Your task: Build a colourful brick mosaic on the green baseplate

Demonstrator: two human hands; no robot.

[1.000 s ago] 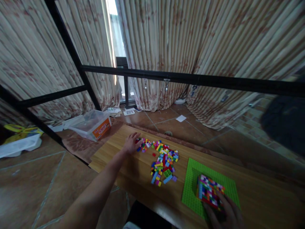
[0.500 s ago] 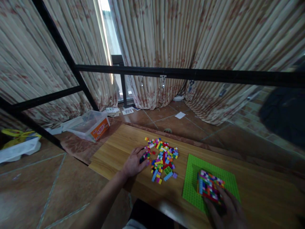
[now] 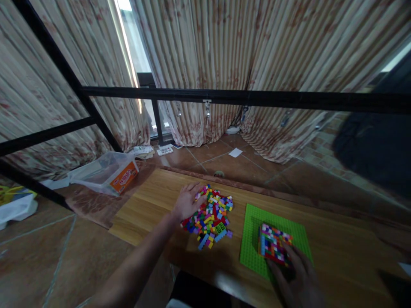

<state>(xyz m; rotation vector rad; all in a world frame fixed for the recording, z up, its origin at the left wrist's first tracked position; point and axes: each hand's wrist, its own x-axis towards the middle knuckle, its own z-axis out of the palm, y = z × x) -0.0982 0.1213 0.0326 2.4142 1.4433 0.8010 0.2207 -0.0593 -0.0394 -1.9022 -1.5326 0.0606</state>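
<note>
My left hand (image 3: 188,200) lies flat with spread fingers against the left edge of a heap of small coloured bricks (image 3: 210,215) on the wooden table (image 3: 147,205). To the right lies a green baseplate (image 3: 253,239) carrying a multicoloured block of joined bricks (image 3: 272,244). My right hand (image 3: 293,278) rests on the plate's near side, its fingers touching the front of that block; it looks dark and blurred.
A black metal rail (image 3: 224,95) runs across beyond the table, in front of striped curtains. On the tiled floor at left sit a clear plastic box with an orange label (image 3: 111,172) and a white bag (image 3: 16,207). A dark object (image 3: 375,145) hangs at right.
My left hand has swept the scattered bricks from the left and far side into a tighter heap. The camera has shifted left. My right hand has stayed by the block.
</note>
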